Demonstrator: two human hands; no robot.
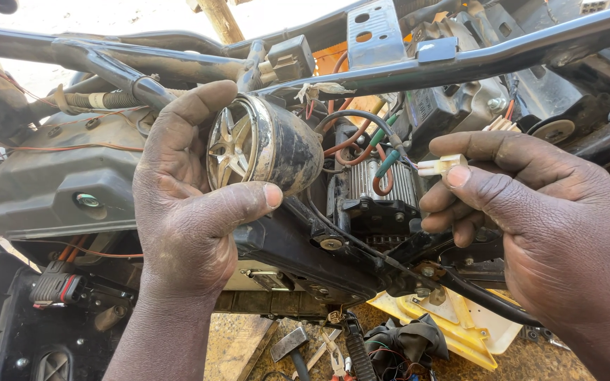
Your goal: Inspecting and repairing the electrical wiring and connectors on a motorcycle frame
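Note:
My left hand (185, 204) grips a round dusty black horn (266, 144) with a chrome star-patterned face, thumb below and fingers over its top. My right hand (531, 212) pinches a small white plastic wire connector (440, 166) between thumb and forefinger, to the right of the horn. Coloured wires (375, 144) run from the connector toward the horn's rear. Both hands are inside a stripped motorcycle frame, just above a finned metal electrical unit (379, 185).
Black frame tubes (460, 67) cross above the hands. A grey plastic housing (58, 180) sits left, a black relay box (289, 60) above the horn. Below on the ground lie a hammer (291, 346), pliers (335, 360), black rags and a yellow plastic panel (460, 324).

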